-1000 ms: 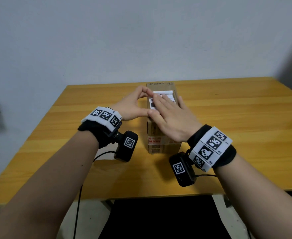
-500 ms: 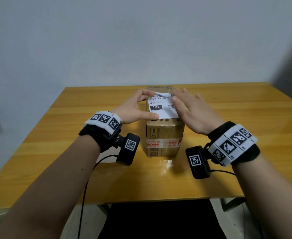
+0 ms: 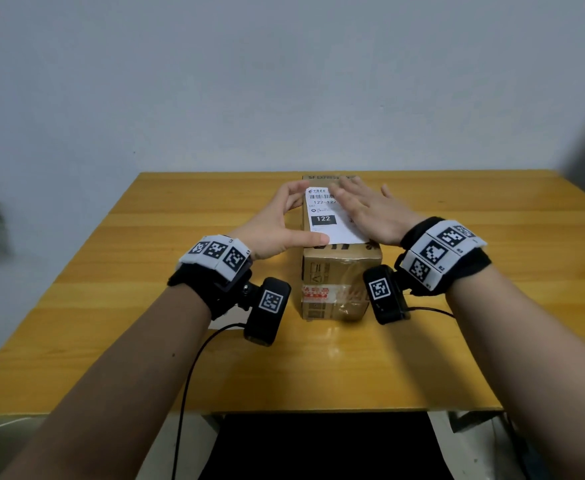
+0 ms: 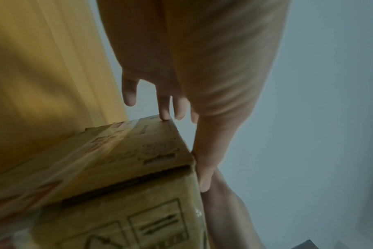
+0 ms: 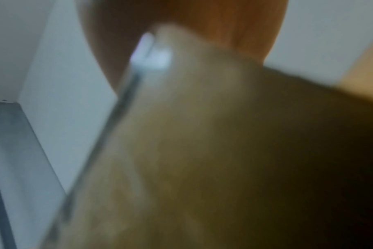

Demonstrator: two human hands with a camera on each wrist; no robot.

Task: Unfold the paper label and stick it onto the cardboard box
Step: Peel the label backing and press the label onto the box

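A brown cardboard box [image 3: 339,282] stands on the wooden table [image 3: 145,306], its short end toward me. A white printed paper label [image 3: 325,216] lies unfolded on the box's top. My left hand [image 3: 277,220] spans the label's left edge, thumb on the near corner and fingertips [image 4: 165,116] on the far corner. My right hand [image 3: 367,209] lies flat with straight fingers over the label's right side. The right wrist view is blurred and shows only the box side [image 5: 202,151] close up.
Bare tabletop lies on both sides of the box. A grey wall [image 3: 284,81] stands right behind the table's far edge. A black cable [image 3: 187,375] runs from my left wrist camera off the near table edge.
My right hand slid off the label's middle toward the right, uncovering the print, then came back onto its right side. The left hand stayed on the left edge.
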